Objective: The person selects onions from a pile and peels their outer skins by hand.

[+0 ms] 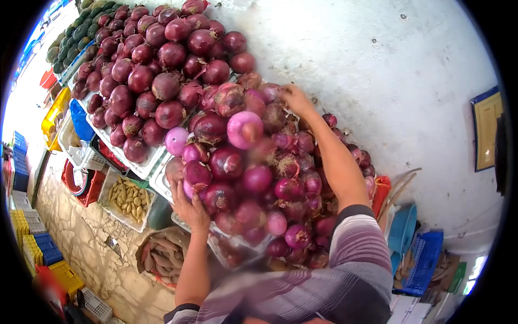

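Note:
A large heap of red onions (226, 163) lies in front of me against the white wall. My left hand (191, 210) rests at the heap's near left edge, fingers stretched out and lying against the onions there, beside a purple-red onion (197, 174). At the back of the heap, by the wall, my right hand (295, 100) has its fingers bent at the edge of a red onion (270, 93); its fingertips are partly hidden. Blurry spots smear the middle of the view over several onions.
Darker red onions (140, 78) rise at the upper left, with green squash-like produce (81, 32) beyond. Below stand a crate of yellowish tubers (129, 198), a red basket (81, 183) and a sack of brown tubers (162, 254). Blue crates (423, 264) stand at right.

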Demonstrator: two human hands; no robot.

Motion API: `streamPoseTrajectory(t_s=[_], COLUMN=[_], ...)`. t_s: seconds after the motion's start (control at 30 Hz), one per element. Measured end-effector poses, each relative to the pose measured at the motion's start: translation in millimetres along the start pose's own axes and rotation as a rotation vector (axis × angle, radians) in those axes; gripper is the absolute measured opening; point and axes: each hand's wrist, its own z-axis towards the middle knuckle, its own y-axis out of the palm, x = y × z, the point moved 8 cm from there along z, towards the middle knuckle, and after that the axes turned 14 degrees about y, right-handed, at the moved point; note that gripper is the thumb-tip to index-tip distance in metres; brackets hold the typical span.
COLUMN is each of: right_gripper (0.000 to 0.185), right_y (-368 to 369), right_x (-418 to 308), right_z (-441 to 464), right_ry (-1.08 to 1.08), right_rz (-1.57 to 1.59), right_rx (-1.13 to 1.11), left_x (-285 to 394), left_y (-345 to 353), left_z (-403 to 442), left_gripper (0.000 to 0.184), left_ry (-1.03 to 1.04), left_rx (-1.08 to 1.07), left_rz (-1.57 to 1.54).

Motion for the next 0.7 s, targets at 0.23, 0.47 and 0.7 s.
streamPoseTrajectory(t_s=[0.23, 0.47, 0.7], right_gripper=[0.082, 0.058, 0.041], right_y=[43.6, -29.1, -9.4], right_x=[-23.7, 35.9, 31.4], right_z=[-63.1, 32.1, 77.5], right_ry=[-0.245, -0.069, 0.096], right_rz=[-0.439, 0.315, 0.875], right_rx=[0.12, 0.381, 0.238], left_x=[-1.7, 0.1, -1.5], left_y=[0.6, 1.3, 0.8], left_z=[-1.2, -2.2, -1.5], left_gripper=[0.063, 0.059, 0.064], left_ry=[0.003, 0.022, 0.007], left_rx=[0.004, 0.017, 0.019], left_rz=[0.001, -0.023, -0.004])
